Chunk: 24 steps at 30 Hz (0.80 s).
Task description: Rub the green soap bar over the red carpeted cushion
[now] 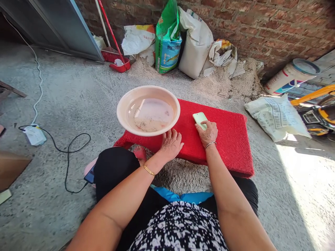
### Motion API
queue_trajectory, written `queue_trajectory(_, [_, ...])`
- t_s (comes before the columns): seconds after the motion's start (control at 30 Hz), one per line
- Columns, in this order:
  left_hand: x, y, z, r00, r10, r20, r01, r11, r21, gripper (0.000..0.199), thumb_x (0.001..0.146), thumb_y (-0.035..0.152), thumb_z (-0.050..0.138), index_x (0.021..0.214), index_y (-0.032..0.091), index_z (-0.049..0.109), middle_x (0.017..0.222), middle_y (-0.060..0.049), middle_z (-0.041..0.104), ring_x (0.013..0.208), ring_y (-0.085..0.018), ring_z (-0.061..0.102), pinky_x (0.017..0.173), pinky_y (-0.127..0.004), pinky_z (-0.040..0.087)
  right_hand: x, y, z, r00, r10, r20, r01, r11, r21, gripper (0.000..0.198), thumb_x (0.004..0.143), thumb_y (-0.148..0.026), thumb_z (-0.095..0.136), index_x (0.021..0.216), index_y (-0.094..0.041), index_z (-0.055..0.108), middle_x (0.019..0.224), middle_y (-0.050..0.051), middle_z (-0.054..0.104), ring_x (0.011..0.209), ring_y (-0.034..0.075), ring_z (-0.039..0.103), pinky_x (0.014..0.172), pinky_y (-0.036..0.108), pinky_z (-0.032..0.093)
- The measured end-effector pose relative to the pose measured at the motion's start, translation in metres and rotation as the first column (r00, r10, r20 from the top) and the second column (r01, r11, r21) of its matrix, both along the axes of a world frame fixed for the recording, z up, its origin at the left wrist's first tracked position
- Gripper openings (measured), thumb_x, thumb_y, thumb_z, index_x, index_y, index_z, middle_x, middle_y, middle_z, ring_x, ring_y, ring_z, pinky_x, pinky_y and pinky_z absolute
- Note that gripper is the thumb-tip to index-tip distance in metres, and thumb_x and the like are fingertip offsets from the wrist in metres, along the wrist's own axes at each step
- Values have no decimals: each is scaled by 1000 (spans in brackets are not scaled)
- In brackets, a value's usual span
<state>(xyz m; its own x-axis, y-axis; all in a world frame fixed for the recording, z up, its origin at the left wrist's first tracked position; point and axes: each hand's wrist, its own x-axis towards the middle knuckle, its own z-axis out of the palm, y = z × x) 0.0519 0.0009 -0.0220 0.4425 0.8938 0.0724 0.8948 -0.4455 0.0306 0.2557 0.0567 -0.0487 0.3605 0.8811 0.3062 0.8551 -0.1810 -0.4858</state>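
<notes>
My left hand (171, 144) lies on the front edge of a low bench with a red cloth cover (225, 150). Its fingers are apart and hold nothing, with the tips close by the rim of a wide cream basin (121, 116). Murky water (154, 111) with dark specks stands in the basin, which rests on the bench's left part. On the cloth to the right, my right hand (209, 133) grips the near end of a pale green phone case (199, 118) between thumb and fingers. Whether a phone is inside it I cannot tell.
A green sack (167, 45) and a white sack (197, 45) stand by the brick wall, with spilled grains (222, 82) around them. A red dustpan (121, 65) is at back left. Black cable (68, 151) runs across the left floor. A bucket (290, 78) leans at right.
</notes>
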Motion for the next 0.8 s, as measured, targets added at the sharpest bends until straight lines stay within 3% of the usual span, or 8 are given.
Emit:
queue_trajectory(0.37, [15,3,5,998,35,-43,-32,998,56,44,91,40,46,119,8,55,127,-23,52,122,-42,43,101,-59,32,0,0,1,1000,0,-4,0,1000,2,43,76,-61,58,92,-23,67,95,7,54,89,24,52,79,37,38])
queue_trajectory(0.8, [26,5,3,998,53,-42,-51,998,40,42,92,39,45,119,9,56,126,-22,51,123,-42,43,102,-59,29,1,1,1,1000,18,-9,-18,1000,12,42,76,-60,58,93,-22,67,95,7,55,91,24,52,82,38,38])
